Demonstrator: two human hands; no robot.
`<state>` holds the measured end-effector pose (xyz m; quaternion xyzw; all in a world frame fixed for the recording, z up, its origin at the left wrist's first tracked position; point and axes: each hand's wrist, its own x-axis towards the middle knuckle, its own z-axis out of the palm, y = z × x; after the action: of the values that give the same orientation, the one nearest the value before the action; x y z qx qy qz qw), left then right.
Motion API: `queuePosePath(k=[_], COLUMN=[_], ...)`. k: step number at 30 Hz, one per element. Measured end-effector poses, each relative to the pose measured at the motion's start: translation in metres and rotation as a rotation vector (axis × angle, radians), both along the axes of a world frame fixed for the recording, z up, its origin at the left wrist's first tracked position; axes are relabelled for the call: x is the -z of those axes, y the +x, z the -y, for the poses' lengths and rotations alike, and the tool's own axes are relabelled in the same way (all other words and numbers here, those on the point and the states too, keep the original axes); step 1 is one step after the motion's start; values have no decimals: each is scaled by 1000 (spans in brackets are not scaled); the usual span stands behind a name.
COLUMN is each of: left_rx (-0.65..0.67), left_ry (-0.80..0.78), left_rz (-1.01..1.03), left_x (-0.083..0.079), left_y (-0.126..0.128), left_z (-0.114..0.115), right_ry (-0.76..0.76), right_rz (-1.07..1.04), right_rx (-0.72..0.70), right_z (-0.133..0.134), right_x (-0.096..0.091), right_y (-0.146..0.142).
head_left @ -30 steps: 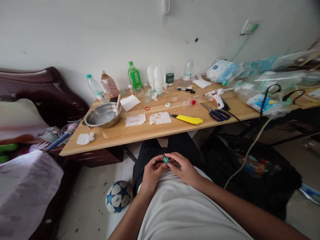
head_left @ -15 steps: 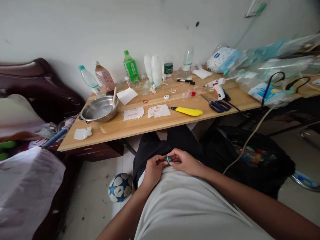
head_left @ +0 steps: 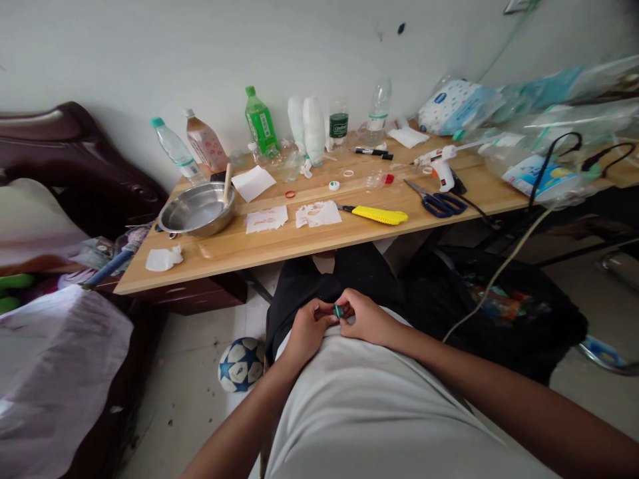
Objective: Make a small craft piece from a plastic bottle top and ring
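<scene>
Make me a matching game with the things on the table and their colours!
Things:
1. utility knife
2. scissors
3. bowl
4. tall bottle

Colours:
A. green
B. silver metal
C. yellow
D. dark blue handles

Pairs: 1-C, 2-D, 3-B, 4-A

Left hand [head_left: 305, 330] and right hand [head_left: 365, 318]: both are resting low in the lap, fingertips meeting and pinching together at the midline. Forearms are angling inward from the lower frame, wrists slightly bent, fingers curled.
</scene>
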<state>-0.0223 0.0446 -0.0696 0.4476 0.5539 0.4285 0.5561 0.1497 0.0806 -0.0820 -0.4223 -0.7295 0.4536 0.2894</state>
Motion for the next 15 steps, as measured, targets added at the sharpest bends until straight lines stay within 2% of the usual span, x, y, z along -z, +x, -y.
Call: queuePosePath(k=[7, 15], left_rx=[-19, 94], left_ry=[54, 94], left_rz=[64, 105], left_x=[1, -12], left_y=[-1, -6], left_z=[-1, 5], right_ry=[97, 289], right_rz=[-76, -111], right_rx=[7, 39], right_z=[3, 8], right_x=[-8, -20], right_y=[1, 15])
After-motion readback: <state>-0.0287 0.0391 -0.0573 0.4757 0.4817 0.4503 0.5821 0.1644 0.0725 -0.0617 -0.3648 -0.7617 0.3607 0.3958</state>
